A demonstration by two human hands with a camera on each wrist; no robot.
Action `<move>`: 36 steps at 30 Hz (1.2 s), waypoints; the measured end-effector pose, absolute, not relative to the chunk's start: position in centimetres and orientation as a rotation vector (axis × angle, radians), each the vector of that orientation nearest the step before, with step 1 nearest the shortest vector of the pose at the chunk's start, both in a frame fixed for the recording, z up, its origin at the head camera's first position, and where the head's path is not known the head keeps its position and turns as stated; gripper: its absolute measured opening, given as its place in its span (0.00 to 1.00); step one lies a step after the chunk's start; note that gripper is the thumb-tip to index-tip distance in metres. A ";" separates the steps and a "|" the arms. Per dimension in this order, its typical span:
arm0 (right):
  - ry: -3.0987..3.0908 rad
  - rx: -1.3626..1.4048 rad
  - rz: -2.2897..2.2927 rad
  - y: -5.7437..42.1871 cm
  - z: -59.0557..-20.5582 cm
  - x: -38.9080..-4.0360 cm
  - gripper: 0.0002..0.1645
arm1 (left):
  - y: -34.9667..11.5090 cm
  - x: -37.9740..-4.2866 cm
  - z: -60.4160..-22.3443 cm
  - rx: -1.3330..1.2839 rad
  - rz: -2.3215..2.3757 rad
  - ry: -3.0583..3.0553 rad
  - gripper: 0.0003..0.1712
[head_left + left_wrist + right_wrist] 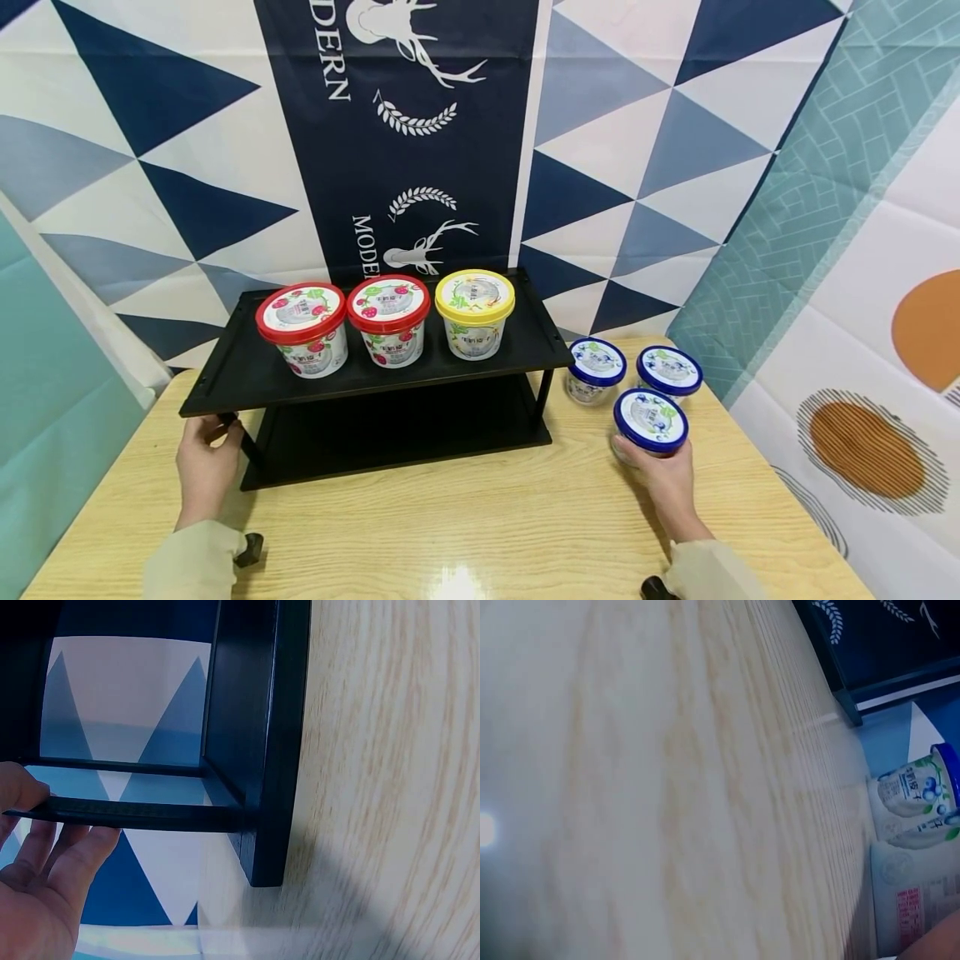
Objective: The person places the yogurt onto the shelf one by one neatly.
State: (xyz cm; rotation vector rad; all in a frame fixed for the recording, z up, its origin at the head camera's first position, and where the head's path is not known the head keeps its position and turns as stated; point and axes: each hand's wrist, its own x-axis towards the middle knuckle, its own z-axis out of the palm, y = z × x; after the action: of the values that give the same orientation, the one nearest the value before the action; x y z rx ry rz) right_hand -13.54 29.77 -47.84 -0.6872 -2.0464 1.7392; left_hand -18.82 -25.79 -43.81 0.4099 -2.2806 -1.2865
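My left hand (204, 471) pinches the front left post (150, 816) of a black two-tier shelf (528, 333), thumb on one side and fingers on the other. With its fingers round a blue-lidded tub (651, 417), my right hand (666, 482) is at the right of the table. Two more blue-lidded tubs, a left one (596, 362) and a right one (670, 369), stand just behind it. In the right wrist view, part of the held tub (909, 900) shows at the right edge; whether it touches the table is unclear.
On the upper tier stand two red-lidded tubs, a left one (302, 321) and a right one (390, 312), beside a yellow-lidded tub (475, 308). Patterned cloth (630, 100) hangs behind the wooden table (450, 517). The shelf's lower tier (397, 425) lies under the upper one.
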 end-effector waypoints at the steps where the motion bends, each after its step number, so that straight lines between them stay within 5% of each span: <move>1: -2.033 -0.678 1.728 29.7 -47.9 -13.7 0.58 | -25.8 -18.8 -43.8 0.410 -1.286 -2.280 0.13; 12: -1.965 -0.771 1.655 29.1 -48.4 -14.4 0.71 | -25.4 -18.8 -43.8 0.404 -1.287 -2.274 0.14; 36: -1.912 -0.800 1.719 29.2 -48.0 -14.5 0.65 | -25.5 -18.8 -43.6 0.427 -1.278 -2.284 0.13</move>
State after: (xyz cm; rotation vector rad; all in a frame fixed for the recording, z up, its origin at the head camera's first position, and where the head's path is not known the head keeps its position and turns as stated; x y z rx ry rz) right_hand -14.45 29.21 -48.04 -0.8002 -1.9123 1.7195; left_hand -18.84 -25.53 -43.57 0.4268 -2.2837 -1.2784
